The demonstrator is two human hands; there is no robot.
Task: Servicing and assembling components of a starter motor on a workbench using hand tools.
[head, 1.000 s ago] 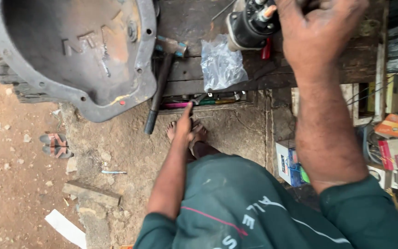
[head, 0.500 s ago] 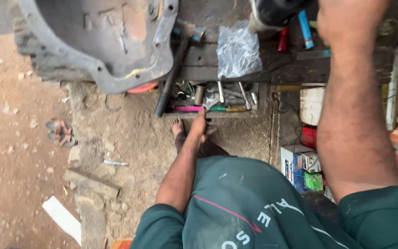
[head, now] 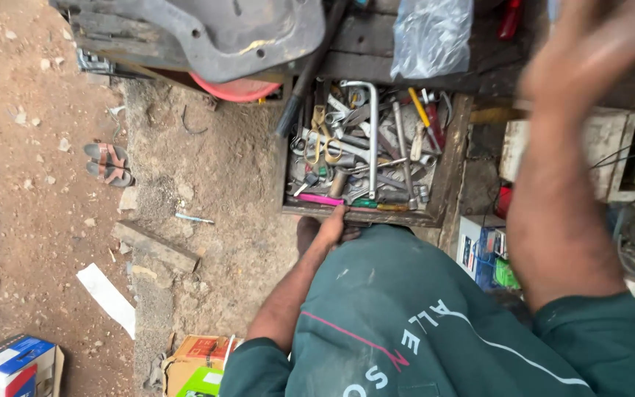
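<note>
We see the left hand (head: pixel 330 226) w/ fingers hooked over the front edge of the open tool drawer (head: pixel 446 158) under the bench (head: pixel 376 44) (crammed w/ wrenches (head: pixel 371 132), pliers, screwdrivers). Right hand (head: pixel 589 51) hangs blurred above the bench; can't tell if its fingers grip anything.

Shirt (head: pixel 420 323): dark green, with white lettering and a pink diagonal stripe. Tool drawer (head: pixel 446 169): dark brown weathered wood. Contents: grey steel spanners (head: pixel 371 140), one pink-handled tool (head: pixel 320 199), one yellow-handled screwdriver (head: pixel 419 108). Metal housing (head: pixel 237 33): dull grey. Ring (head: pixel 237 90) beneath it: red-orange. Plastic bag (head: pixel 429 35): clear, bluish. Ground (head: pixel 38 220): reddish-brown dirt. Sandals (head: pixel 108 163): brown with grey straps. Carton (head: pixel 9 364): blue, white and red.
</note>
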